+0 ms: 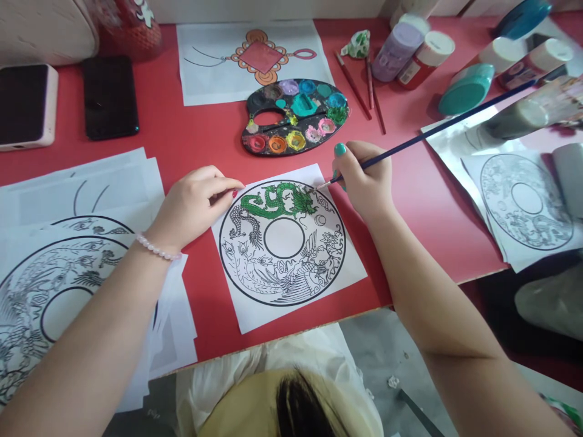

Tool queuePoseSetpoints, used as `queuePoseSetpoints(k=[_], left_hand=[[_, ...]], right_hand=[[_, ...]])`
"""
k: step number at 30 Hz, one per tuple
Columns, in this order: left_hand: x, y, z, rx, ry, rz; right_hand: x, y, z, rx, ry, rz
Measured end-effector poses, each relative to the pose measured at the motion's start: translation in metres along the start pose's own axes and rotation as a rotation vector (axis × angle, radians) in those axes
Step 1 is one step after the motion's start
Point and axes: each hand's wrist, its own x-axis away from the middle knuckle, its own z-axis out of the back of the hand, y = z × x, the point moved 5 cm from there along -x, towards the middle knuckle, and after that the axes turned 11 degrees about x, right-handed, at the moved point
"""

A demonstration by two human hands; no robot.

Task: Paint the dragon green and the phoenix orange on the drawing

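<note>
A white sheet of paper [350, 270] with a printed ring of a dragon and a bird lies on the table. Much of the dragon [273, 203] is painted green; the bird is only outlined. At the sheet's upper left edge, my left hand [198, 197] is closed, thumb and index finger together on the paper. My right hand [367, 179] grips a long blue paintbrush [419, 135], its tip at the dragon's head. Just beyond the sheet sits a black paint palette [273, 100] with several coloured wells.
Printed sheets [175, 315] are stacked under my left forearm. A painted knot picture [204, 79], a phone [110, 97] and thin brushes [353, 85] lie farther back. Paint bottles [398, 48] stand at the back right, near another ring print [526, 203]. The table's front edge [273, 346] is close to my body.
</note>
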Motion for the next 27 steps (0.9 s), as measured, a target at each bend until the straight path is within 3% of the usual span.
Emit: queuePoseSetpoints(k=[12, 27], left_hand=[[-0.0001, -0.0016, -0.0008, -0.004, -0.004, 0.001], [0.0001, -0.0004, -0.0001, -0.002, 0.004, 0.001]], right_hand=[[-0.0008, -0.0016, -0.0046, 0.001, -0.003, 0.081], [-0.0007, -0.0022, -0.0052, 0.001, 0.005, 0.082]])
